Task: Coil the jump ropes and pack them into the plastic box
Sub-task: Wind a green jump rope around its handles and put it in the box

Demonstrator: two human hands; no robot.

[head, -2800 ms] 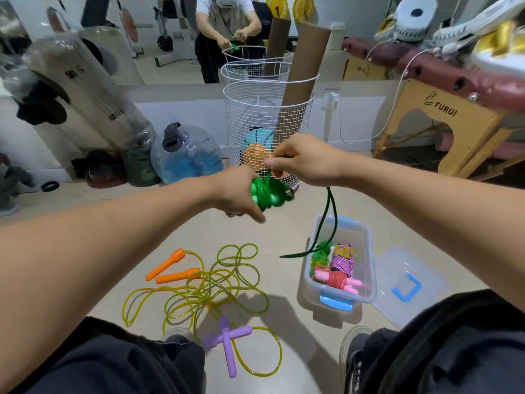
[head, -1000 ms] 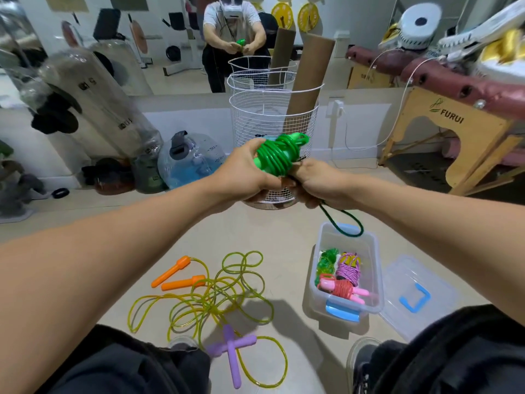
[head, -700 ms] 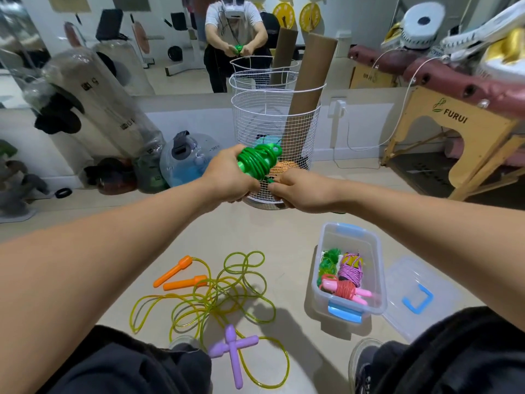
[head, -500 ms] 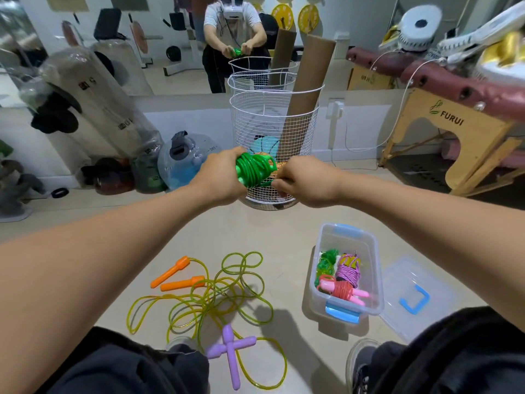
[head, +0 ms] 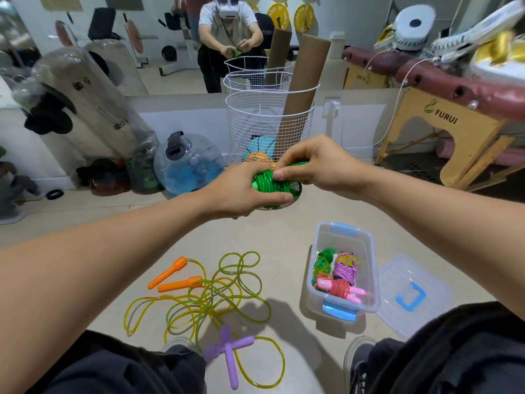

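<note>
The green jump rope (head: 271,182) is wound into a tight bundle around its handles and sits in the air between our two hands, above the floor and up and to the left of the plastic box (head: 343,268). Our left hand (head: 241,191) wraps it from below with fingers curled around the coil, and our right hand (head: 315,163) pinches the top of the bundle with thumb and fingertips, so both grips are closed on the same rope. We judge it light and springy: the cord looks like smooth plastic that wants to uncoil, so we should keep hold across the wraps, not by one handle tip, until the loose end is tucked. The box is open, with its lid (head: 412,294) lying just beside it on the right; three wound ropes already lie in its near part, a green one, a purple one (head: 345,270) and a red one with pink handles (head: 339,288), and the far part shows room. On the floor to the left lie two yellow ropes in a tangle (head: 216,291), one with orange handles (head: 176,277), the other with purple handles (head: 227,348); their loops overlap, so we expect to separate them before coiling. A white wire basket (head: 270,115) with a cardboard tube in it stands behind our hands, well apart from the box; nothing appears to block the way down to it.
</note>
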